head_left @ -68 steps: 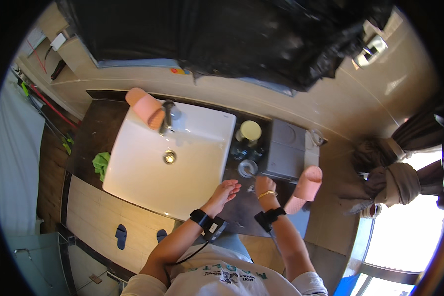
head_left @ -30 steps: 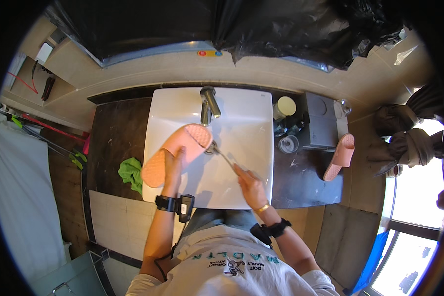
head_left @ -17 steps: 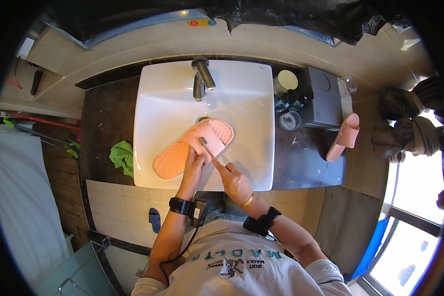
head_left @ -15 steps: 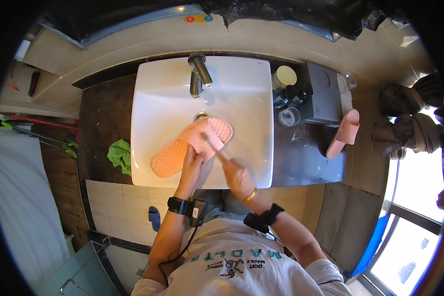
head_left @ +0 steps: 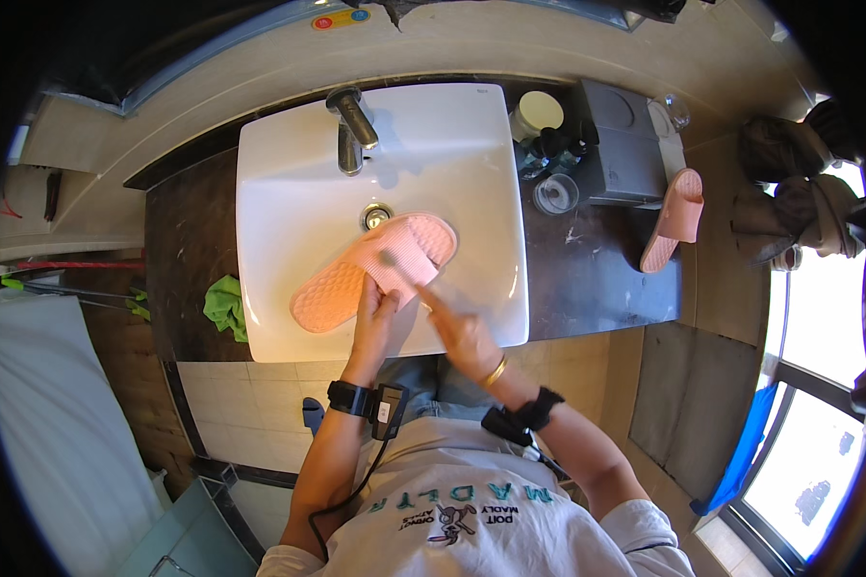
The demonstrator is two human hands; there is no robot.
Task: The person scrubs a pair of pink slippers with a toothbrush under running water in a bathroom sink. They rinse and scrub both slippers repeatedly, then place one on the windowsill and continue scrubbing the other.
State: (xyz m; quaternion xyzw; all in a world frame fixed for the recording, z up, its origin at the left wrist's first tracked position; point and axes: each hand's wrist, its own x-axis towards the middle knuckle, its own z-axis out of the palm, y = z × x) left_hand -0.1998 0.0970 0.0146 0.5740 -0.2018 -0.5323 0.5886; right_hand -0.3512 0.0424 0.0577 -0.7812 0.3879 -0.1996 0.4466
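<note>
A pink slipper (head_left: 333, 295) lies slantwise over the white sink basin (head_left: 289, 207), toe end to the upper right. My left hand (head_left: 373, 313) is closed on the near edge of its ribbed strap, thumb on top. My right hand (head_left: 465, 338) grips the handle of a small brush (head_left: 404, 277). The brush head touches or hovers just over the strap; blur keeps me from telling which. Beyond the slipper's far edge shows the metal drain (head_left: 376, 216). The dark metal faucet (head_left: 352, 130) stands at the back of the sink.
A second pink slipper (head_left: 674, 221) leans at the counter's right end, by a grey box (head_left: 625, 144). Jars and a clear cup (head_left: 555, 193) stand right of the sink. A green cloth (head_left: 225, 308) lies to its left. A blue slipper (head_left: 313, 414) is on the floor.
The view has turned slightly. The slipper has shifted a little toward me and right in the basin, uncovering the drain. The brush has moved slightly along the strap; both hands keep their grip.
</note>
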